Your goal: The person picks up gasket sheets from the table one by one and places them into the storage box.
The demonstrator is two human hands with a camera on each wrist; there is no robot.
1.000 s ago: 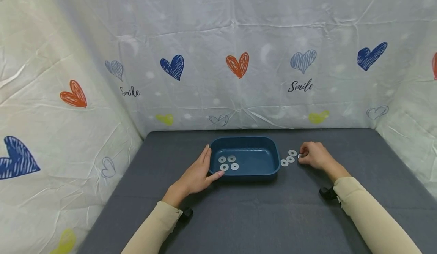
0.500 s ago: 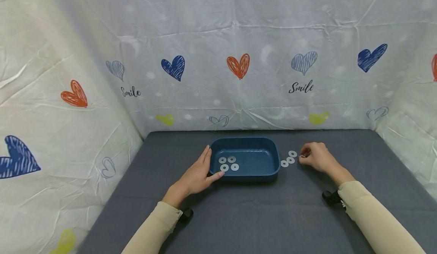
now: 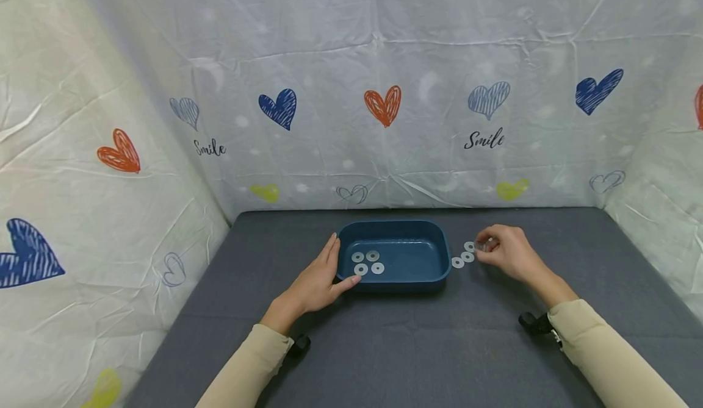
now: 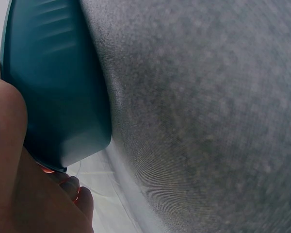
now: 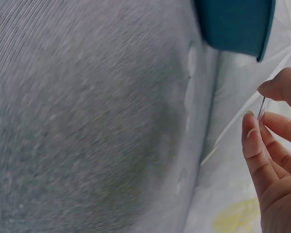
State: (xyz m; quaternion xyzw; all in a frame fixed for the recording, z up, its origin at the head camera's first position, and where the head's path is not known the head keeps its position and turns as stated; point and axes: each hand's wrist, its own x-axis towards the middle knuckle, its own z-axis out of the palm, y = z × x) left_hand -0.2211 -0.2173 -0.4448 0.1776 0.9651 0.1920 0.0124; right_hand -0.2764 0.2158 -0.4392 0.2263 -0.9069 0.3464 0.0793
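A dark blue rectangular tray (image 3: 409, 254) sits on the dark grey table, with several flat metal washers (image 3: 360, 269) lying in its left part. My left hand (image 3: 315, 280) rests on the tray's left end, fingers extended along the outer wall and thumb over the near rim. In the left wrist view, that hand (image 4: 43, 194) touches the tray wall (image 4: 58, 87). Right of the tray, my right hand (image 3: 508, 250) pinches one washer between thumb and fingertips; the right wrist view shows this washer (image 5: 262, 107) edge-on, above the table. Loose washers (image 3: 457, 262) lie beside that hand.
A grey cloth (image 3: 406, 347) covers the table. Behind and at both sides hangs a white curtain (image 3: 329, 133) printed with hearts and words. Black wrist bands (image 3: 535, 324) show below the light sleeves (image 3: 609, 347).
My right hand has lifted the pinched washer from the table and shifted slightly left, now partly covering a loose washer. The left hand and the tray have stayed put.
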